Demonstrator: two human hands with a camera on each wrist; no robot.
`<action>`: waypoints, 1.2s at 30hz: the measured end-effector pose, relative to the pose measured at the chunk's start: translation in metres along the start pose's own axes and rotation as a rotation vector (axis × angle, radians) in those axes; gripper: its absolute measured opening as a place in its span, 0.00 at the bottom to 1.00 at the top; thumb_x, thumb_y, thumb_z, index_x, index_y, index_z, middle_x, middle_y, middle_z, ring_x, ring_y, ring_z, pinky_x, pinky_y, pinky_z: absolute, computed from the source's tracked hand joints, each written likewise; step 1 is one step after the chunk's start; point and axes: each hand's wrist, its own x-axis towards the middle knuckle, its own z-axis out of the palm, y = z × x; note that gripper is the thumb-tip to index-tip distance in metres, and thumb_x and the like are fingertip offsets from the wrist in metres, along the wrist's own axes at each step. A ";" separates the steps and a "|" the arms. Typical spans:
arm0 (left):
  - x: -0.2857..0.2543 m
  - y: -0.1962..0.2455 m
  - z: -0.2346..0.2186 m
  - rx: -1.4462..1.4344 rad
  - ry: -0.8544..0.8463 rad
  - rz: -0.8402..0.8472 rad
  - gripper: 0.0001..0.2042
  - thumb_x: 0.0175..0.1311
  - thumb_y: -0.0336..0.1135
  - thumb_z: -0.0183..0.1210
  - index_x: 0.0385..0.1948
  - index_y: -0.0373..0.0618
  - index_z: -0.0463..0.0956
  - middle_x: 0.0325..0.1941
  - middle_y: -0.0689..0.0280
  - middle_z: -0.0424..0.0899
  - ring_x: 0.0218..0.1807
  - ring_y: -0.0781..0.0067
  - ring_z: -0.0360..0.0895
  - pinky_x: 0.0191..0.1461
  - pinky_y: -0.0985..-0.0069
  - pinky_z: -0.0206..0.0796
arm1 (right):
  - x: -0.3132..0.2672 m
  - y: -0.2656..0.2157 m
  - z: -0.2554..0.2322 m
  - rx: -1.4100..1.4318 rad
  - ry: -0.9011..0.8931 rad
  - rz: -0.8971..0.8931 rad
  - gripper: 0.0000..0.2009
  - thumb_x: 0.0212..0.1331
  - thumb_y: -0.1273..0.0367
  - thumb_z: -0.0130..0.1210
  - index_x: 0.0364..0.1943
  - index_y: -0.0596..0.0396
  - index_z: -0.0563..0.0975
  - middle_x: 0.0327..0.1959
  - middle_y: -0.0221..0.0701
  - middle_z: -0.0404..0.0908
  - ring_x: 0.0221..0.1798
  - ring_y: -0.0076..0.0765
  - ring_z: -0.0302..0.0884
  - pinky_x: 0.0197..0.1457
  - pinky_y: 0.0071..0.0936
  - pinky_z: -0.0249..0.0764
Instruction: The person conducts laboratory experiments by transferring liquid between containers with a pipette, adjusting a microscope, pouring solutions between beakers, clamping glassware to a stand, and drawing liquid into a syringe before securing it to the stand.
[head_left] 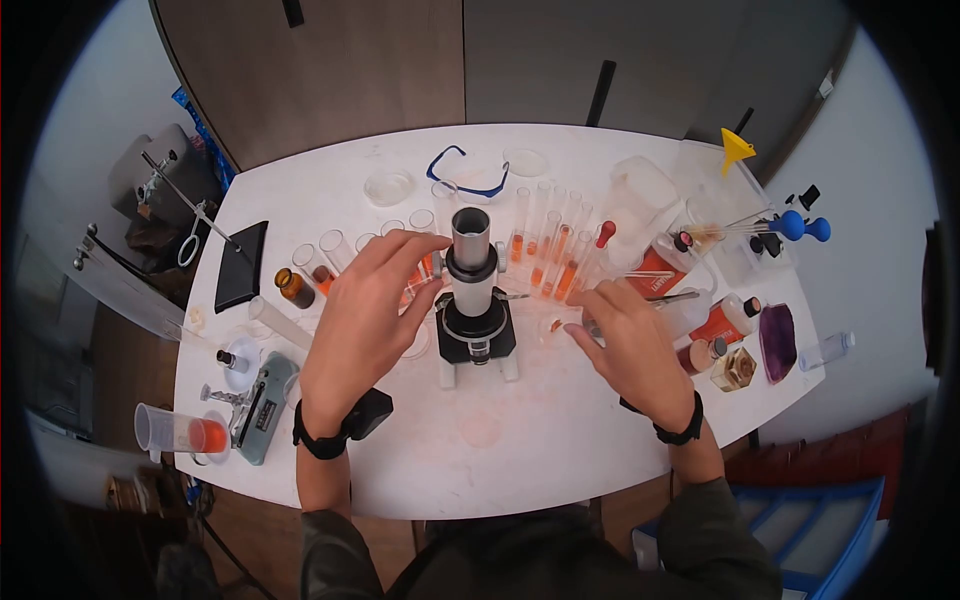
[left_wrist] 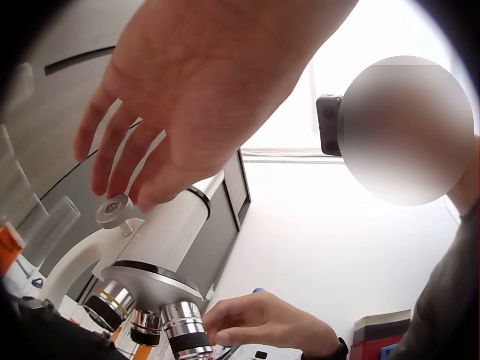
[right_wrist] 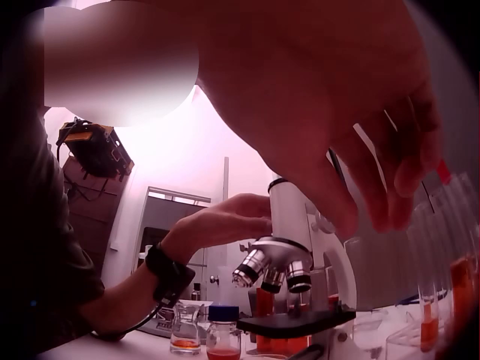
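Bench (head_left: 560, 440): microscope (head_left: 474, 312) upright near middle. Judged heavy, stiff; lift by curved arm (right_wrist: 339, 262) and base (head_left: 447, 376). Left hand (head_left: 365, 310) beside its eyepiece tube (head_left: 471, 240), fingers apart. Right hand (head_left: 638, 348) empty near test tubes (head_left: 567, 277), fingers loosely bent. Objective lenses (left_wrist: 185, 330) likely fragile. Focus knob (left_wrist: 114, 211) at left fingertips, contact unclear; pinch ridged rim.

This is a laboratory, or a room set up as one. A microscope (head_left: 472, 285) stands on a white table (head_left: 420, 470), with test tubes (head_left: 566, 278) of orange liquid behind it. Around them are a ring stand (head_left: 238, 280), a beaker (head_left: 160, 428) holding red liquid, reagent bottles (head_left: 728, 320) with orange labels, a yellow funnel (head_left: 737, 149) and blue-framed glasses (head_left: 486, 192); the right wrist view adds a small flask (right_wrist: 185, 335)
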 end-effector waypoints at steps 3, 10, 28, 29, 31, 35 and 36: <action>0.002 -0.003 0.004 -0.023 -0.008 0.003 0.14 0.61 0.24 0.64 0.48 0.37 0.77 0.50 0.57 0.81 0.50 0.50 0.81 0.55 0.64 0.72 | -0.011 0.011 0.028 -0.014 -0.190 0.067 0.13 0.57 0.74 0.63 0.45 0.65 0.77 0.36 0.43 0.81 0.40 0.51 0.81 0.40 0.42 0.75; 0.005 -0.009 0.007 -0.027 -0.002 -0.009 0.13 0.61 0.25 0.65 0.47 0.37 0.77 0.49 0.58 0.80 0.50 0.51 0.80 0.54 0.63 0.72 | -0.018 0.028 0.060 -0.188 -0.303 0.102 0.15 0.57 0.70 0.64 0.43 0.67 0.76 0.32 0.47 0.82 0.37 0.54 0.83 0.38 0.45 0.75; 0.009 -0.019 0.008 -0.113 -0.036 -0.024 0.15 0.58 0.24 0.67 0.47 0.37 0.77 0.43 0.59 0.81 0.44 0.60 0.79 0.51 0.66 0.71 | -0.029 0.024 0.068 -0.225 -0.335 0.245 0.15 0.57 0.65 0.67 0.35 0.65 0.78 0.27 0.46 0.83 0.32 0.53 0.85 0.33 0.44 0.78; 0.009 -0.019 0.008 -0.143 -0.044 -0.018 0.14 0.59 0.24 0.67 0.47 0.36 0.77 0.42 0.59 0.81 0.44 0.61 0.79 0.50 0.66 0.71 | -0.028 0.024 0.068 -0.218 -0.351 0.260 0.15 0.57 0.65 0.67 0.35 0.65 0.78 0.27 0.46 0.83 0.32 0.53 0.85 0.34 0.44 0.78; 0.010 -0.022 0.008 -0.171 -0.049 -0.011 0.13 0.61 0.25 0.66 0.46 0.36 0.77 0.42 0.58 0.80 0.43 0.61 0.79 0.50 0.66 0.70 | -0.028 0.026 0.068 -0.212 -0.366 0.271 0.14 0.57 0.66 0.67 0.34 0.65 0.78 0.27 0.47 0.84 0.33 0.53 0.85 0.35 0.44 0.79; 0.009 -0.025 0.009 -0.198 -0.099 -0.003 0.13 0.69 0.27 0.56 0.54 0.39 0.75 0.41 0.56 0.80 0.42 0.57 0.78 0.49 0.63 0.70 | -0.030 0.025 0.069 -0.188 -0.346 0.282 0.13 0.57 0.67 0.66 0.34 0.65 0.78 0.28 0.48 0.84 0.34 0.55 0.85 0.36 0.45 0.79; 0.010 -0.024 0.010 -0.182 -0.104 -0.017 0.13 0.72 0.28 0.53 0.55 0.39 0.74 0.39 0.55 0.79 0.41 0.56 0.78 0.49 0.63 0.69 | -0.030 0.025 0.068 -0.179 -0.339 0.280 0.13 0.57 0.67 0.66 0.34 0.66 0.78 0.28 0.48 0.84 0.34 0.56 0.85 0.36 0.46 0.79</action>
